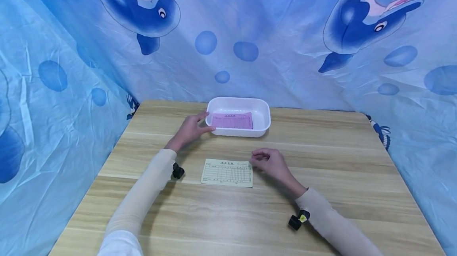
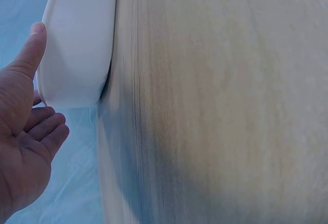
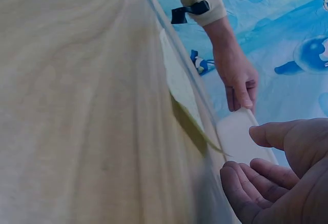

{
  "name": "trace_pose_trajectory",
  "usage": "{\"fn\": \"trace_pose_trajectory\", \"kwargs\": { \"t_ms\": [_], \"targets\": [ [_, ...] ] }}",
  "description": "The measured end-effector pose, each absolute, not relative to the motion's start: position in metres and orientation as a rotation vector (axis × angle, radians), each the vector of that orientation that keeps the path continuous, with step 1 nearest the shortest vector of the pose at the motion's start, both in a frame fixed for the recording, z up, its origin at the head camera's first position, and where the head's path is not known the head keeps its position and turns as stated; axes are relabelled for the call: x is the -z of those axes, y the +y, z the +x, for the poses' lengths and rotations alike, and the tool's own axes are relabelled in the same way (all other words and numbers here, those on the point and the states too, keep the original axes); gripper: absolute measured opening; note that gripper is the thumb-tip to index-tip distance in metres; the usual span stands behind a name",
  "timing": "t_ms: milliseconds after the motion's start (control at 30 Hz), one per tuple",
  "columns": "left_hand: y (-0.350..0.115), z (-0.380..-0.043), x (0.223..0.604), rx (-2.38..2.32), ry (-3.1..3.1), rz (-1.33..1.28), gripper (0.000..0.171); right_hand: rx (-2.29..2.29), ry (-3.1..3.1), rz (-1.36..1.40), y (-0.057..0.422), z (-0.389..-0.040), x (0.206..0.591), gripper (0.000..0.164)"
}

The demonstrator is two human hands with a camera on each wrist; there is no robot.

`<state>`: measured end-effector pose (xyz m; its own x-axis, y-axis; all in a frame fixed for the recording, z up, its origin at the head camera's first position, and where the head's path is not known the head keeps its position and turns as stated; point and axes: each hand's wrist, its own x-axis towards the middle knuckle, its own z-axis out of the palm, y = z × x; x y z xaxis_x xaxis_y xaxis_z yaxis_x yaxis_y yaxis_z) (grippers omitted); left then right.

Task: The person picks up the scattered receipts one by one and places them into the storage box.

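Observation:
A white plastic tray [image 1: 262,125] stands at the table's far edge with a pink printed form slip [image 1: 232,121] inside. My left hand [image 1: 192,129] holds its left end, thumb along the front rim and index finger at the end; the other fingers curl loosely below the thumb in the left wrist view. Nearer me lies a pale yellow-green printed form slip [image 1: 226,173]. My right hand [image 1: 273,164] is at its upper right corner, which curls up off the table towards the fingertips. The right wrist view shows a gap between thumb and fingers [image 3: 271,175].
The wooden table [image 1: 321,145] carries the tray and slip. A blue cloth with dolphin pictures [image 1: 228,22] hangs behind the far edge and down both sides. Small black devices [image 1: 177,171] are strapped to both wrists.

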<state>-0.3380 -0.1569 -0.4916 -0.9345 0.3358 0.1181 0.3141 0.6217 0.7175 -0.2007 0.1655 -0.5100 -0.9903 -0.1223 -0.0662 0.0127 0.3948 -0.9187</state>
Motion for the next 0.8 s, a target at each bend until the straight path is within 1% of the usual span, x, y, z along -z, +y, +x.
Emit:
{"fn": "trace_pose_trajectory", "kwargs": {
  "t_ms": [267, 533, 800],
  "targets": [
    [-0.157, -0.338, 0.492, -1.251, 2.787, 0.553, 0.087, 1.625, 2.554, -0.091, 0.165, -0.196, 0.522, 0.028],
    [-0.158, -0.339, 0.493, -1.238, 2.799, 0.558, 0.087, 1.723, 2.436, -0.040, 0.161, -0.193, 0.523, 0.031],
    [-0.159, -0.339, 0.494, -1.244, 2.802, 0.574, 0.085, 1.724, 2.408, -0.022, 0.159, -0.195, 0.526, 0.029]
  ]
}}
